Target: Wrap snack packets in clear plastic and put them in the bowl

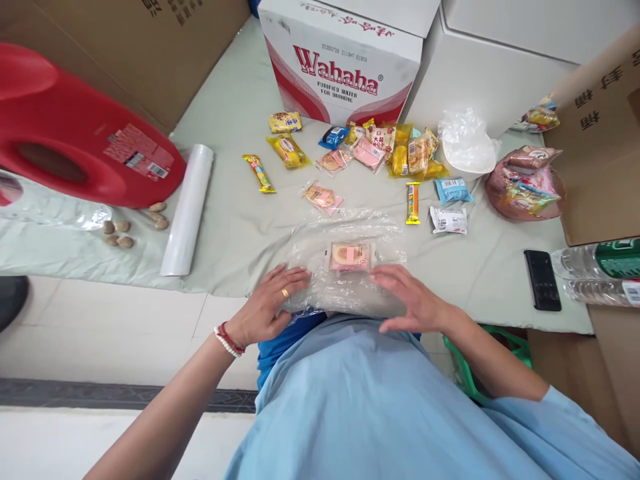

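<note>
A pink wrapped snack packet (349, 257) lies on a sheet of clear plastic wrap (310, 240) at the table's front edge. My left hand (274, 299), with a ring and a beaded bracelet, rests on the left part of the wrap, its fingers stretched out. On the other side, my right hand (413, 300) is spread with thumb apart, its fingertips close to the packet's lower right corner. Neither hand holds the packet. Whether the right fingertips touch the wrap I cannot tell.
Behind lie several wrapped snacks (370, 153) before a Wahaha carton (345, 73). On the left are a roll of plastic film (187, 210), walnuts (117, 233) and a red jug (90, 127). To the right are a white bowl (467, 157), a phone (543, 280) and bottles (600, 260).
</note>
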The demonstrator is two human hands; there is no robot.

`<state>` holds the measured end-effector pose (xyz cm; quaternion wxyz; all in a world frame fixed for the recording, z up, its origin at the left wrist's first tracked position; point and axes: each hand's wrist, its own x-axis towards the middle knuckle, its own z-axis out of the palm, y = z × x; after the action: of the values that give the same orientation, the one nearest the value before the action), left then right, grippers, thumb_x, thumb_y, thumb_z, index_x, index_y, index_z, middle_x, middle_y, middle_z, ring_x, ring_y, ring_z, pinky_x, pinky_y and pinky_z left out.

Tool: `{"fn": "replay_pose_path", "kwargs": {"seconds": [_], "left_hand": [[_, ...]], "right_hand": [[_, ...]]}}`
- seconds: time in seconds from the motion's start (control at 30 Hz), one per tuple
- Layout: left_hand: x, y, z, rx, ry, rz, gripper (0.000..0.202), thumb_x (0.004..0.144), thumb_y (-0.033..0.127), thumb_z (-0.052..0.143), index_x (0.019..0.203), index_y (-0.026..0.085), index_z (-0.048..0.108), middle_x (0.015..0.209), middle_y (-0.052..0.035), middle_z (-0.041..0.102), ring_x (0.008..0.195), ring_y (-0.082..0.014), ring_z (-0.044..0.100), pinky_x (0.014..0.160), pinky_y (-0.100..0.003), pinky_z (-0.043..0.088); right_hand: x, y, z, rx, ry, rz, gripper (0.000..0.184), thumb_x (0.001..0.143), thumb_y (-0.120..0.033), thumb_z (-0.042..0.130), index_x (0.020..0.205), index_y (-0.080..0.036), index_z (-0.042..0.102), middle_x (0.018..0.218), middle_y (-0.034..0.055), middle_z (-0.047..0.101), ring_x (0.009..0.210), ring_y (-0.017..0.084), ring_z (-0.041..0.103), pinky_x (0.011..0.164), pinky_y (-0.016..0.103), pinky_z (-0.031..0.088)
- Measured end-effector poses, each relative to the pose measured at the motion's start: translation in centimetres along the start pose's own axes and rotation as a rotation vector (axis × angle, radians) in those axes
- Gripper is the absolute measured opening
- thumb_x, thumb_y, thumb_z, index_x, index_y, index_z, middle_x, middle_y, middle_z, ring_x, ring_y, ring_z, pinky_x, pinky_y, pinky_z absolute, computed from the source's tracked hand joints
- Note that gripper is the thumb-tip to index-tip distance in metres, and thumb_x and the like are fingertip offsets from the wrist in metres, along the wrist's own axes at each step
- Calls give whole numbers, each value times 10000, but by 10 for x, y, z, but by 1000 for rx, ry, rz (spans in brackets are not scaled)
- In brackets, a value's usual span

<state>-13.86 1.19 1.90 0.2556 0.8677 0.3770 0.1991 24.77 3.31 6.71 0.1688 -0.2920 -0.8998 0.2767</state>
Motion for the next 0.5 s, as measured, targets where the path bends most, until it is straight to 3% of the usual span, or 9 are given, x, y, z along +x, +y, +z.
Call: {"fn": "replay_pose_path", "kwargs": {"seconds": [0.07,0.13,0.17,0.23,0.33,0.5], "left_hand": [[-3,-2,-2,-19,-61,-37,673,803,212,563,1473,270,580,1564,-103,592,1492,-306,514,1306,-591,306],[-3,-3,-1,-12,-67,-88,513,869,245,583,1377,265,655,1538,-106,617,1476,-296,535,1302,-579,324],[-1,-4,-1,-14,-54,-109,395,915,271,587,1294,268,698,1497,-99,653,1449,-286,564,1292,-569,347],[4,-6,-3,-54,-5,-144,228,991,327,572,1127,271,747,1368,-78,738,1364,-262,639,1261,-550,403],[17,-8,-15,-189,69,-141,219,1027,360,550,1011,269,749,1189,-60,801,1269,-252,697,1215,-541,467],[52,-21,-33,-254,187,-179,193,1002,382,583,939,265,723,1072,-51,802,1252,-255,681,1102,-478,556]], "right_hand": [[-23,0,18,-74,-64,26,771,941,-588,719,1565,-201,483,1535,228,548,1458,340,496,1201,616,428],[-38,1,37,-148,-30,73,439,1022,-398,642,1425,-225,624,1425,188,648,1361,318,586,1168,635,455],[-42,1,43,-150,23,92,313,1043,-299,584,1332,-232,681,1337,163,698,1278,294,637,1123,602,504],[-41,1,44,-82,151,123,268,1044,-196,513,1194,-234,731,1191,131,744,1117,251,690,993,494,588],[-24,0,21,86,268,214,235,1053,-251,528,1140,-234,746,1118,117,741,1005,215,704,861,381,604],[13,19,-20,319,277,487,294,1000,-465,618,1002,-209,760,893,45,716,791,171,654,740,302,526]]}}
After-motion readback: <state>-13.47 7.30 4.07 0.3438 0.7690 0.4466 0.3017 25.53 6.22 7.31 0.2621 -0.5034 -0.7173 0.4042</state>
